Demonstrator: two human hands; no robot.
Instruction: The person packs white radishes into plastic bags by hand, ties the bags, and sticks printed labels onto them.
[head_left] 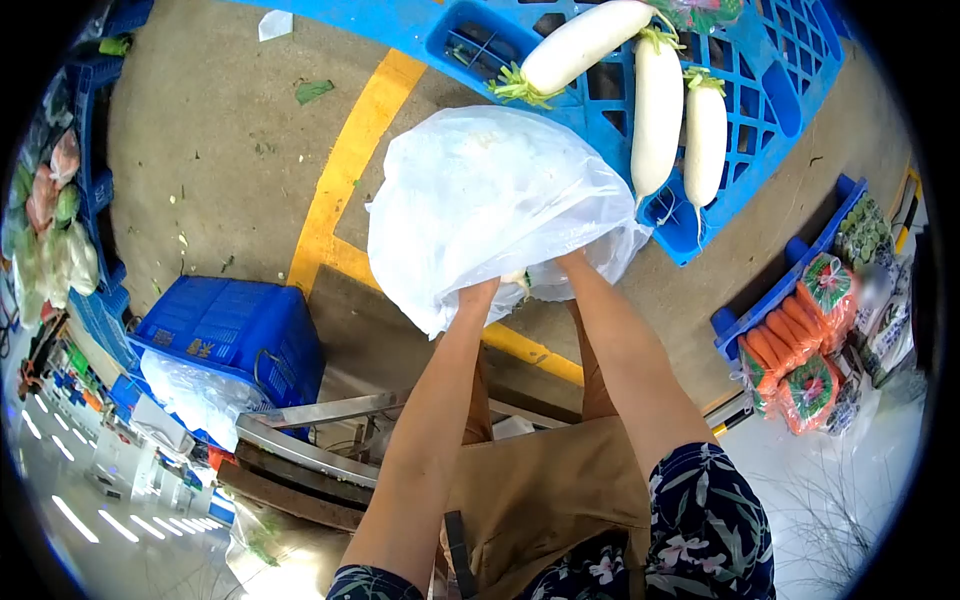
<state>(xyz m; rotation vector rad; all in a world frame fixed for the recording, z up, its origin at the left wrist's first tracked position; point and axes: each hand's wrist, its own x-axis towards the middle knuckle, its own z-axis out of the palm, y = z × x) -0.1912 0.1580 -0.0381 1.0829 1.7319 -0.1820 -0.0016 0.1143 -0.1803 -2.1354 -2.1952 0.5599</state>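
At mid-frame, hard tugging by left hand point(480, 291) and right hand point(572, 262), grips hidden inside, could tear the plastic bag point(490, 190).

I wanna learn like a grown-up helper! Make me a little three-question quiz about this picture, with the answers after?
1. How many long white radishes with green leaf stubs lie loose on the blue plastic pallet?

2. True or false: both of the person's bare forearms reach into the cloudy white plastic bag.

3. Where in the picture are the long orange carrots in clear plastic? A) far left B) top middle C) right side

Key: 1. three; 2. true; 3. C
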